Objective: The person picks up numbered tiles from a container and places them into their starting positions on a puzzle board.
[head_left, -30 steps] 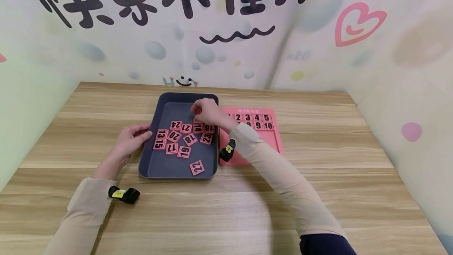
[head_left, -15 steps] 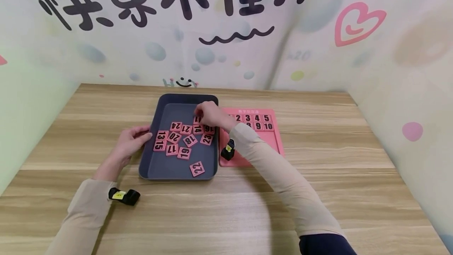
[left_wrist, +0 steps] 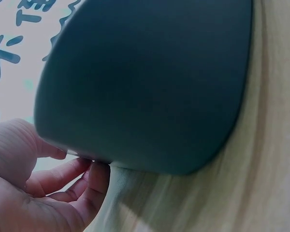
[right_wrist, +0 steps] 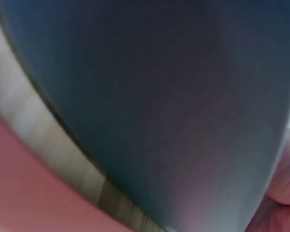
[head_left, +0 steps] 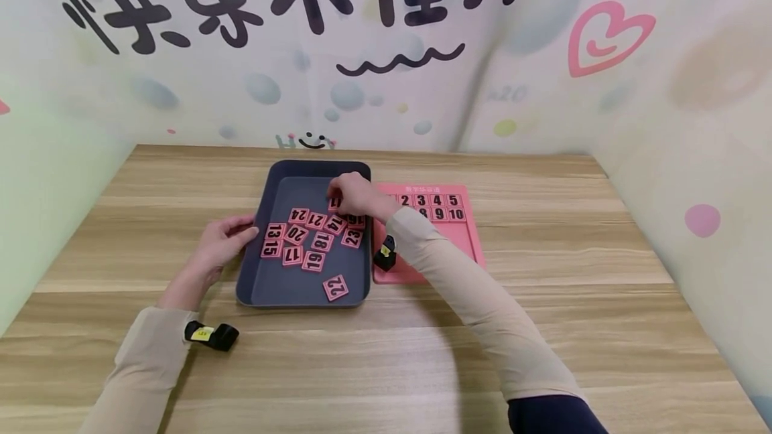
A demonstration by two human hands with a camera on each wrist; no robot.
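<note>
Dark tray (head_left: 280,288), rounded corners, flat, left of frame center. Pink number tiles (head_left: 313,260) scattered inside, turned various ways; tile 22 (head_left: 335,287) apart, lower right. Pink board (head_left: 454,234) right of center, partly hidden, numbers upright along top.

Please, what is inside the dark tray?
The dark tray holds at least a dozen pink number tiles. The right hand partly covers some; anything directly beneath that hand cannot be seen.
</note>
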